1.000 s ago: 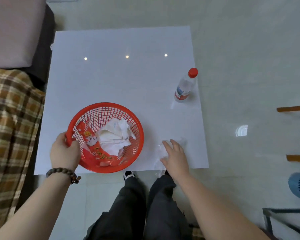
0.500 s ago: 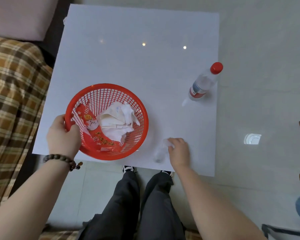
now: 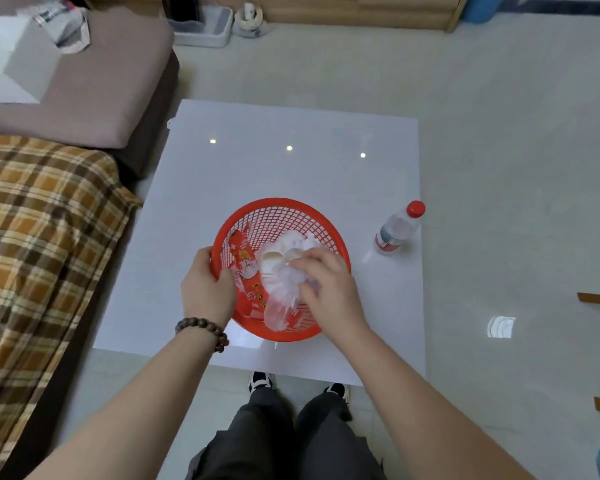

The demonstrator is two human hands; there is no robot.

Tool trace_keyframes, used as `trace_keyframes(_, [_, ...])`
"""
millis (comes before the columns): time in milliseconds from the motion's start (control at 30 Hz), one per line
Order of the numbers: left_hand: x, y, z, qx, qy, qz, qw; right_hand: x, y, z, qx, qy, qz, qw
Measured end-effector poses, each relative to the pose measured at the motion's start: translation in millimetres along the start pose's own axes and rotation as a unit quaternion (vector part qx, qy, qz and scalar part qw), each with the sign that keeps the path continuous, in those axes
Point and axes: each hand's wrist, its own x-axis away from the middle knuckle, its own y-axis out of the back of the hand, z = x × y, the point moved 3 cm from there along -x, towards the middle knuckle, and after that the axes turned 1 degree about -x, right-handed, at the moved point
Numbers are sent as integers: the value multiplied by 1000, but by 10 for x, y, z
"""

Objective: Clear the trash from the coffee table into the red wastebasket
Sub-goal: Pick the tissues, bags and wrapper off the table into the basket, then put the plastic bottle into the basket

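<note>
On the white desk (image 3: 291, 174), near its front edge, stood the red wastebasket (image 3: 280, 216), already holding a red snack wrapper (image 3: 246, 268) and crumpled white tissue (image 3: 284, 245). A capped water bottle (image 3: 394, 232) stood well apart by the right edge. The left hand (image 3: 207, 289) had its fingers closed on the basket's near-left rim, steadying it. The right hand (image 3: 326, 282) was over the basket, fingers pinched shut on a crumpled clear plastic wrapper (image 3: 281, 299) that hung down inside the mesh.

To finish this step well, the wrapper should probably be released low and toward the middle, so that the light film does not catch on the rim or spring back out, with the left hand holding the basket firm.

Half a second before, the right hand was gathering that wrapper off the desk just right of the basket; now it had carried it across and inside. The left grip was unchanged.
</note>
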Motion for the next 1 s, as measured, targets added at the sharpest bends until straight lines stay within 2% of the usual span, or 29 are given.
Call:
trace_keyframes(100, [-11, -49, -69, 4, -15, 4, 1000, -31, -135, -88, 57, -28, 89, 994])
trace_keyframes(167, [-35, -65, -100, 5, -20, 9, 1000, -36, -94, -122, 57, -37, 98, 993])
trace_keyframes(233, [-75, -69, -112, 3, -19, 11, 1000, -56, 28, -132, 32, -28, 64, 997])
trace_keyframes(367, [-149, -82, -106, -5, -8, 9, 1000, -154, 469, -293, -1, -20, -80, 997])
trace_keyframes(500, [-200, -128, -97, -19, 8, 0, 1000, -419, 975, -736, 88, -78, -173, 978])
trace_keyframes(567, [-222, -152, -93, -27, 12, -3, 1000, -573, 1142, -964, 146, -112, -159, 970])
trace_keyframes(633, [-232, -165, -93, -33, 19, -6, 999, -703, 1223, -1164, 178, -144, -111, 967])
trace_keyframes(800, [-206, -152, -69, -38, 21, -13, 999, -901, 1181, -1492, 172, -202, -17, 964])
trace_keyframes(933, [-193, -107, -29, -40, 34, -8, 999, -924, 1108, -1503, 154, -210, -23, 965])
trace_keyframes(1000, [-185, -70, -7, -38, 42, -10, 998, -908, 1123, -1392, 130, -213, -56, 967])
